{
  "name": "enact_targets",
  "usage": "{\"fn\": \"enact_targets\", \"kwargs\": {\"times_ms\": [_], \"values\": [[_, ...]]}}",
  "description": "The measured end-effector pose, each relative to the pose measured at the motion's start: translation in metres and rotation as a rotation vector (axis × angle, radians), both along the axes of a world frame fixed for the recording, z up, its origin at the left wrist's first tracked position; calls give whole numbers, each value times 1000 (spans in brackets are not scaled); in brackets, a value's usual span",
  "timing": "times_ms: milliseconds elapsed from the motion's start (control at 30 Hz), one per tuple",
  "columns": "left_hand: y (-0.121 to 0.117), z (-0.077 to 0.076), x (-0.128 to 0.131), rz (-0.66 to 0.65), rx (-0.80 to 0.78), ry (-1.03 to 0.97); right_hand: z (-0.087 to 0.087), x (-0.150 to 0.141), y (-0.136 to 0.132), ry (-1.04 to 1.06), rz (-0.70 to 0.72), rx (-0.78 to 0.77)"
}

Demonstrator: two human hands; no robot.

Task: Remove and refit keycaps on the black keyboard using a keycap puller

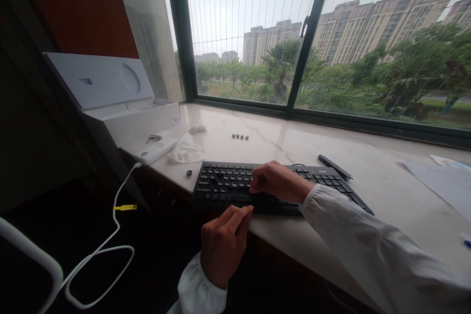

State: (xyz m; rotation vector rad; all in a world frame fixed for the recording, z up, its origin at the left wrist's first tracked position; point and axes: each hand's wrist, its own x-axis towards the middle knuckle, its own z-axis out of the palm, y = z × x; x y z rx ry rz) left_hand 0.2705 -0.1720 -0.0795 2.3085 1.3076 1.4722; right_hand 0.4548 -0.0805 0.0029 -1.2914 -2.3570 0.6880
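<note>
A black keyboard (235,197) lies along the front edge of the marble-patterned surface, with dark gaps among its left-hand keys where keycaps are off. Over its middle keys is my right hand (281,180), fingers curled down in a pinch; what is between the fingertips is hidden. My left hand (225,238) is at the keyboard's front edge, thumb and fingers pressed together, and anything in them is too small to make out. One loose keycap (189,173) rests just left of the keyboard. Behind it, several small keycaps (240,136) stand in a row.
An open white box (143,120) stands at the back left, near a white power bank (158,150) with a white cable (119,196). Crumpled clear plastic (187,148) lies beside them. A black pen-like object (334,167) sits behind the keyboard; papers (437,184) lie right.
</note>
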Motion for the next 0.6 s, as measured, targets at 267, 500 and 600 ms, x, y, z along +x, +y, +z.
{"fn": "enact_targets", "kwargs": {"times_ms": [267,500,600], "values": [[0,2,1,-2,-4,6,-1,3,2,13,95,24],[0,0,0,3,-2,3,13,1,-14,-111,255,217],[0,-1,0,-3,0,3,16,1,-16,-152,240,219]]}}
